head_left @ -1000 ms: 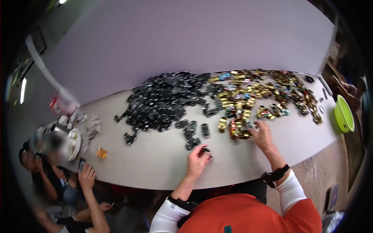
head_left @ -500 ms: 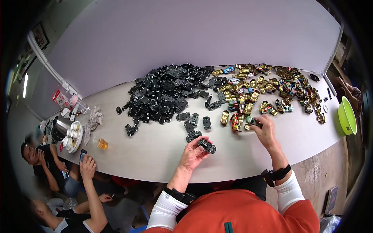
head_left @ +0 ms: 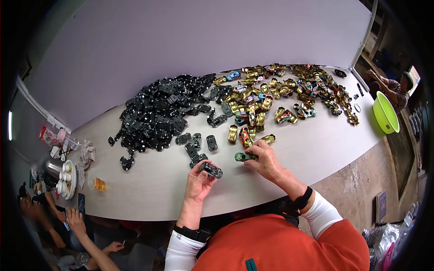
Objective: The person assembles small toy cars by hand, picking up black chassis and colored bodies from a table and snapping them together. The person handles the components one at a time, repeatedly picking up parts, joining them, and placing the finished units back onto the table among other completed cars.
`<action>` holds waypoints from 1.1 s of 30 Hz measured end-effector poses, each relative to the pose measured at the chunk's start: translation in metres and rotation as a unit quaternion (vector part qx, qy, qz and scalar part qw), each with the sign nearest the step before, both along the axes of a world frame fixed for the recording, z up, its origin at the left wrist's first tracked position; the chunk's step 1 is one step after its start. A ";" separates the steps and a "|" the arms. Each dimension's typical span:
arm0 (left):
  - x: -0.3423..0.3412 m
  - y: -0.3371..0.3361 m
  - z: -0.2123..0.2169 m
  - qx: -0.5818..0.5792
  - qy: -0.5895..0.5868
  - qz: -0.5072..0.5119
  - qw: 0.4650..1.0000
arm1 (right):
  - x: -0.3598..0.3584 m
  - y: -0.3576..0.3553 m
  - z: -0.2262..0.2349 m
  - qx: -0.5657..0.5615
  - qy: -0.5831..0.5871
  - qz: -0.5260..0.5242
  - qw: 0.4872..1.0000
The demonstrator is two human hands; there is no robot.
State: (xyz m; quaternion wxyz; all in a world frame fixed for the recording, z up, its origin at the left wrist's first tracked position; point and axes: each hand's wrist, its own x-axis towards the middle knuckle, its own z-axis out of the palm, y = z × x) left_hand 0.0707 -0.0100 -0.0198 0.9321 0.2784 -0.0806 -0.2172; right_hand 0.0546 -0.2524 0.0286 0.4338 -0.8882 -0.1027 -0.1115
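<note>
In the head view, the right hand (head_left: 264,159) has brought its pinched green toy car (head_left: 243,156) away from the gold cars (head_left: 266,104), nearer the left hand (head_left: 197,184), which grips a black base (head_left: 211,170); the 2 pieces remain apart.

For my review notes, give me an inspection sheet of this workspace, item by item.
Surface: pale table, piles toward the back.
Things: black car part, green toy car; black pile at left, gold and coloured toy cars at right.
Clutter: cups on a white tray, crumpled cloth, amber drink, all leftward.
Hands: left hand holds the black part; right hand grips the green car.
Cables: nothing clearly seen.
Surroundings: pale wall behind, green basin at right, people at both sides.
</note>
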 end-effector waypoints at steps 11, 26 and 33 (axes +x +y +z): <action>-0.004 0.001 0.003 0.008 0.004 0.003 1.000 | 0.000 -0.008 -0.006 -0.112 0.053 0.031 0.992; -0.005 0.000 0.003 -0.005 -0.008 0.008 1.000 | 0.005 -0.023 0.004 -0.148 0.085 0.002 0.985; -0.015 -0.016 0.011 0.027 -0.022 -0.022 0.999 | -0.002 0.004 0.003 -0.176 0.028 -0.063 0.982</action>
